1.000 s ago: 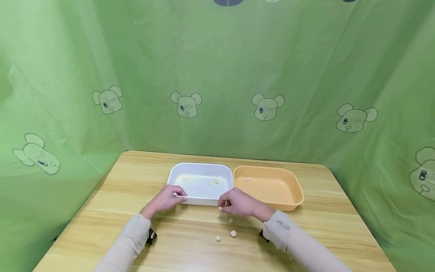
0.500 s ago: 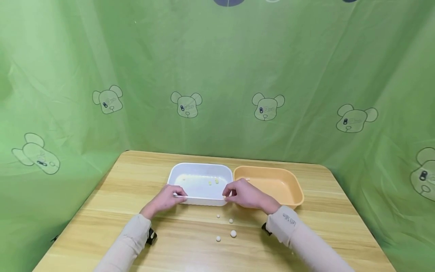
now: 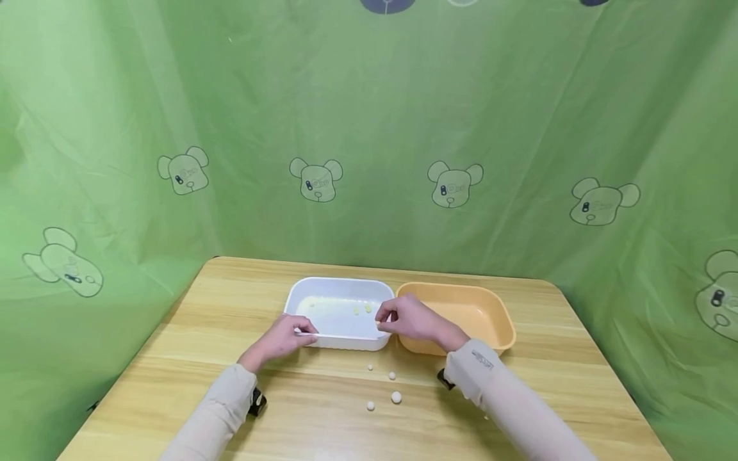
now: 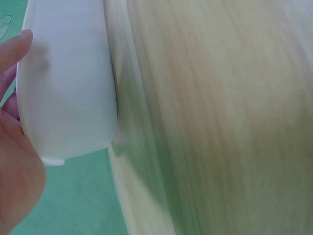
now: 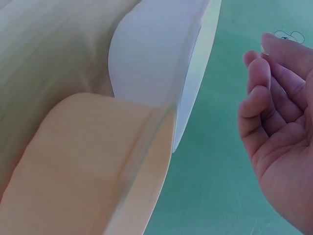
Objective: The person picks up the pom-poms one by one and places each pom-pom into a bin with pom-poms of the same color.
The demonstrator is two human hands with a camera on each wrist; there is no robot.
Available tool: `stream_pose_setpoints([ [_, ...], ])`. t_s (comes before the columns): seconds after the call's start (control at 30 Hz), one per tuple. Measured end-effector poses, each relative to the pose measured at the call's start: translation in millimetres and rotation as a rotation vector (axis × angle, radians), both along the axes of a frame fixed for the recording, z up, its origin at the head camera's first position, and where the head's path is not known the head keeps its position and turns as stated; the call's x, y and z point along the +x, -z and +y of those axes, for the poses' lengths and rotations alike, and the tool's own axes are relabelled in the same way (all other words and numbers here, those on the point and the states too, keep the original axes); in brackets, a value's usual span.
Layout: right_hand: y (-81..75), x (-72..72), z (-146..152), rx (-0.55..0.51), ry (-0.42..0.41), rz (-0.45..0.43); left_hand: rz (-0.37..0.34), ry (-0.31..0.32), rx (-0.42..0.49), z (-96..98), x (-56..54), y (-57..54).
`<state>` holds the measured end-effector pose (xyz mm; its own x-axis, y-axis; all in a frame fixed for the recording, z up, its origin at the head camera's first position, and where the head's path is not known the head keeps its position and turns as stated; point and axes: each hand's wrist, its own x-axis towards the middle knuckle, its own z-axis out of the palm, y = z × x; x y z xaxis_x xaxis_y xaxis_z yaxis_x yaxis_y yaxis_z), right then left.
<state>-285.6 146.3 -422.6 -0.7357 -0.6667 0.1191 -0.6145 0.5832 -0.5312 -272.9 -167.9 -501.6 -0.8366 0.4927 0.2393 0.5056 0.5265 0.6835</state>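
My left hand grips the near rim of the white plastic basin, thumb outside and fingers over the edge. Inside that basin lie several small yellow pieces. Over its near right corner, my right hand pinches a small pale yellow ball between thumb and fingertips. In the right wrist view the ball is mostly hidden by the thumb, and the other fingers are curled. Several white balls of different sizes lie on the table in front of the basins.
An orange basin stands against the white one's right side, partly covered by my right hand and forearm. Both rest on a wooden table. A green curtain with printed bear heads hangs behind and at both sides.
My right hand has lifted the small pale yellow ball from in front of the white basin up over its near right corner. The left hand keeps its place on the rim.
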Motion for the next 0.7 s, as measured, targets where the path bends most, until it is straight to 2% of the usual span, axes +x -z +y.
stream_pose_setpoints([
  [0.23, -1.9, -8.6, -11.8, 0.009, -0.023, 0.006, 0.006, -0.003, 0.003, 0.9, 0.1, 1.2],
  [0.7, 0.9, -26.2, -33.1, 0.061, 0.003, -0.03, -0.001, -0.008, -0.004, 0.3, -0.1, 0.9],
])
